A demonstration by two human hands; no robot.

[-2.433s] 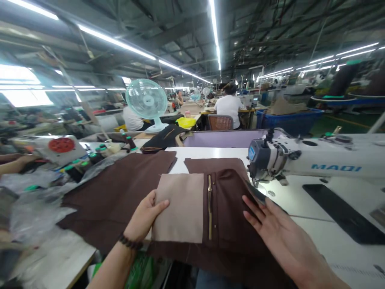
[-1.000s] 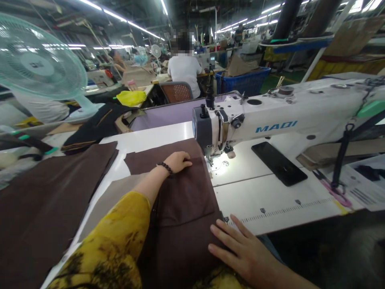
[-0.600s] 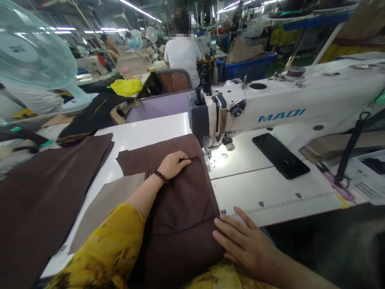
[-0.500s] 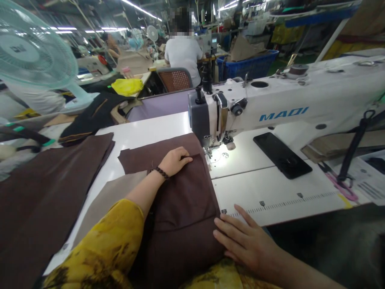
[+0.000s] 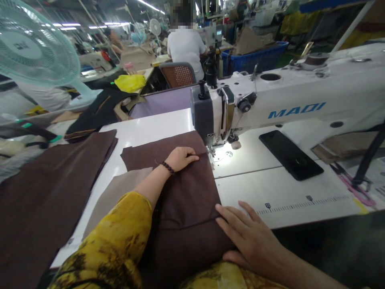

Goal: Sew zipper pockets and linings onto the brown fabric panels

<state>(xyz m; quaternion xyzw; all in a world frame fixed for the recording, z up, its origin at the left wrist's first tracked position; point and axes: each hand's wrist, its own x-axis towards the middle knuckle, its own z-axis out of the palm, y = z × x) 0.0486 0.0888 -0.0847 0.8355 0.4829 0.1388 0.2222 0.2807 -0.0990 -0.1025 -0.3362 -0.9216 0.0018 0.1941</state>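
Note:
A dark brown leather-like piece (image 5: pixel 192 192) lies on the sewing machine's white table, its right edge beside the presser foot (image 5: pixel 212 153). Across its upper part runs a fold or seam, where my left hand (image 5: pixel 180 158) has its fingers and thumb closed on the material. Lower down, my right hand (image 5: pixel 249 228) lies open, fingers apart, with fingertips at the piece's right edge. A lamp lights the needle area of the sewing machine (image 5: pixel 222 116). Under my left forearm a grey-beige piece (image 5: pixel 120 192) shows partly.
More brown pieces (image 5: pixel 60 184) are stacked at left. A black phone (image 5: pixel 290 154) rests under the machine arm, with pink-handled scissors (image 5: pixel 357 190) further right. A pale blue fan (image 5: pixel 36 48) stands back left. A person in a white top (image 5: pixel 186 48) sits beyond the table.
The camera view has shifted slightly, moving the scene rightward. My left hand stays on the brown piece, a little closer to the presser foot. My right fingertips sit slightly higher along its edge.

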